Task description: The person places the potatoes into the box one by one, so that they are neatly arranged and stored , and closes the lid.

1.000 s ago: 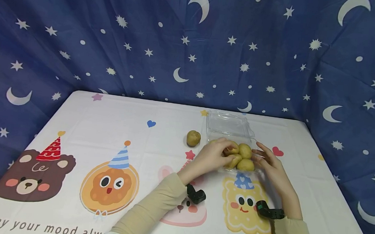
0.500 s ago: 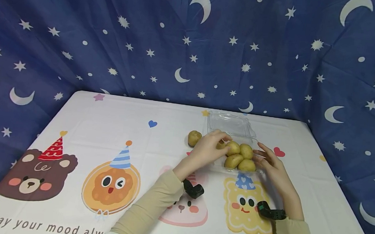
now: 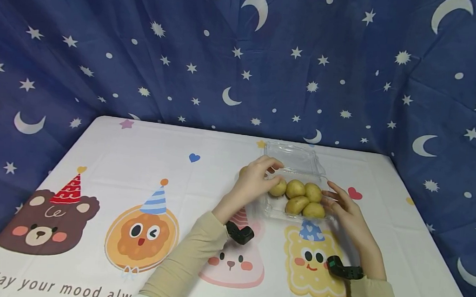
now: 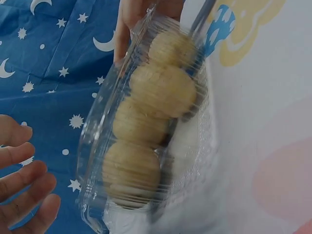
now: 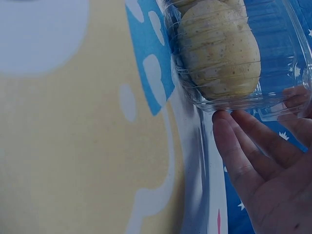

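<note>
Several potatoes (image 3: pixel 296 189) lie in a clear plastic clamshell box (image 3: pixel 276 212), its hinged lid (image 3: pixel 291 158) lying back behind it. At the box's left edge my left hand (image 3: pixel 255 180) has its fingers spread and holds nothing. In the left wrist view those fingers (image 4: pixel 29 187) are apart from the box wall. My right hand (image 3: pixel 344 208) rests at the opposite side; in the right wrist view its extended fingertips (image 5: pixel 225 119) touch the box's clear wall. Another potato (image 3: pixel 242 171) sits outside the box, mostly hidden behind my left hand.
A white tablecloth (image 3: pixel 154 142) printed with cartoon faces covers the table. Behind it hangs a dark blue curtain (image 3: pixel 187 46) with moons and stars. Black cameras are strapped to both wrists.
My left hand has moved left from over the potatoes to the box's left edge, uncovering them and coming in front of the loose potato. My right hand has stayed in place.
</note>
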Demonstrator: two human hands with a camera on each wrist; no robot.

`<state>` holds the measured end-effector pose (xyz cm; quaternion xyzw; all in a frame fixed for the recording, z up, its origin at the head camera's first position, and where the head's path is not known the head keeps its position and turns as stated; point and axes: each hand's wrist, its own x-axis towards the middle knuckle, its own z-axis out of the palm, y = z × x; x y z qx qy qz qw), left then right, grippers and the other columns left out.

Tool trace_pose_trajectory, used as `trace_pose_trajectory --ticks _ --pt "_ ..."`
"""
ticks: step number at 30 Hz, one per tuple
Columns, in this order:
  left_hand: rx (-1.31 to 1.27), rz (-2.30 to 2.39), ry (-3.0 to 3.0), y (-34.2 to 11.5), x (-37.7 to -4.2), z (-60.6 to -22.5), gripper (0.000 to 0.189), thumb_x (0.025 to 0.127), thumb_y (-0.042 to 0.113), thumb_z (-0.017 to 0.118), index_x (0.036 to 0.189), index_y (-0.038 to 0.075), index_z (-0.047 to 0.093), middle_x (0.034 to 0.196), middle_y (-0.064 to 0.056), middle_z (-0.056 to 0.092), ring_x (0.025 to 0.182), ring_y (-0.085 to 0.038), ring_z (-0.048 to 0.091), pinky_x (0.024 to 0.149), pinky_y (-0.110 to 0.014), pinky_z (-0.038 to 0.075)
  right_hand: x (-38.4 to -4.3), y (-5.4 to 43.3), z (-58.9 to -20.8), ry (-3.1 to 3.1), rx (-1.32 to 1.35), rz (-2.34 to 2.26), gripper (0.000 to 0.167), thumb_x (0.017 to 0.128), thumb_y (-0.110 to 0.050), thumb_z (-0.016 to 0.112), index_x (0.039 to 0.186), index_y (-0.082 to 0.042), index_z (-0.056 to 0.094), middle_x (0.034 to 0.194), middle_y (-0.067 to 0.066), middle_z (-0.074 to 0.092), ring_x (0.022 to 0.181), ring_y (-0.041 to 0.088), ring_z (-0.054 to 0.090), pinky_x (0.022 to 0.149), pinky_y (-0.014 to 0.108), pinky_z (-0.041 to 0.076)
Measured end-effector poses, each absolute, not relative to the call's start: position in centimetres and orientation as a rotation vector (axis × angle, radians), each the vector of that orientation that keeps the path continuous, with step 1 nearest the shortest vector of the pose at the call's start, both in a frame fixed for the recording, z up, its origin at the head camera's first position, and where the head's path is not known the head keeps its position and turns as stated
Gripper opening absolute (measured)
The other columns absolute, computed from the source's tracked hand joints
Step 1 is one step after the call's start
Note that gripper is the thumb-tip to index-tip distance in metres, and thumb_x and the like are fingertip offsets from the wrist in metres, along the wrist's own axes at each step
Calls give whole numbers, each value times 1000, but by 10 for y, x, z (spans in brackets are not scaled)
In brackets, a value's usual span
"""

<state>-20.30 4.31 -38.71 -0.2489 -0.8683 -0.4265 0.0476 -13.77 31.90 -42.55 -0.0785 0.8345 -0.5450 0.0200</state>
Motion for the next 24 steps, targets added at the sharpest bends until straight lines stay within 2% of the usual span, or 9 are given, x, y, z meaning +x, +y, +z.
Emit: trace_pose_trajectory --ticks 2,11,24 --pt "-738 -1280 -2656 42 -203 -387 27 88 23 65 114 16 66 108 0 66 97 -14 65 78 -24 51 -137 319 -426 2591 -240 -1689 54 102 -17 43 150 -1 23 136 34 44 104 -10 58 85 11 49" --pt "-722 -1351 -2625 35 -210 -390 27 89 18 65 114 10 66 108 -7 66 97 -21 65 81 -27 53 -137 319 -425 2597 -223 -1677 55 102 -17 43 151 -2 23 137 33 45 104 -11 57 85 11 49" --pt "-621 -1355 -2630 23 -220 -396 27 89 19 66 114 10 66 107 -8 66 96 -20 65 80 -26 55 -138 319 -425 2593 -217 -1676 55 102 -18 43 151 -2 23 138 33 44 104 -11 57 85 11 49"
